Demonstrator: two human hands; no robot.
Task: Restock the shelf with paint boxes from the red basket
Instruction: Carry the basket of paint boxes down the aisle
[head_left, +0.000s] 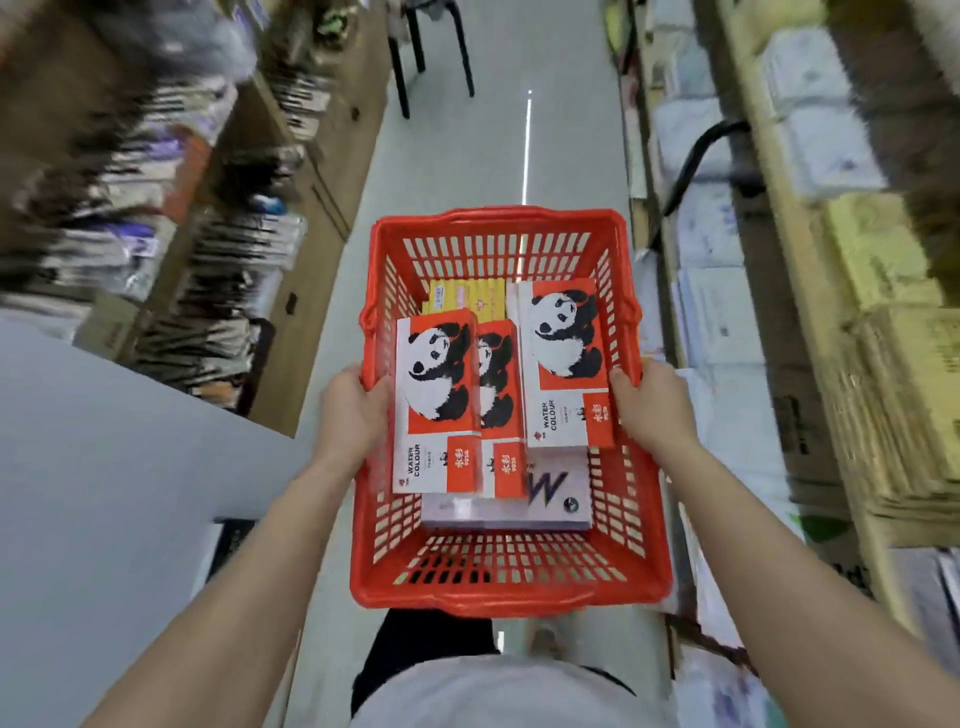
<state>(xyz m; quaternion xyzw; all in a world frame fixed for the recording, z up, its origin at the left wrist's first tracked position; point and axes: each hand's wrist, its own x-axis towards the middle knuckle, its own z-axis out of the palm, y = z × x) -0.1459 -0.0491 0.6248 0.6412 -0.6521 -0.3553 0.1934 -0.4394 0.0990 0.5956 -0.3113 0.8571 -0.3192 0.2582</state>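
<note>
Grip on red basket (493, 587) at both side rims.
Left hand (349, 415) and right hand (655, 410), fingers (621, 376) curled over the rim; paint boxes (566, 358) inside red basket, between the hands, just beside fingers.

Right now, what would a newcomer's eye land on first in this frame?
The red basket fills the centre, with the left hand and right hand gripping its side rims. Inside, three red-and-white panda boxes marked WATER COLOUR lie over a yellow box and a pale box. Blurred shelves line both sides of the aisle.
</note>
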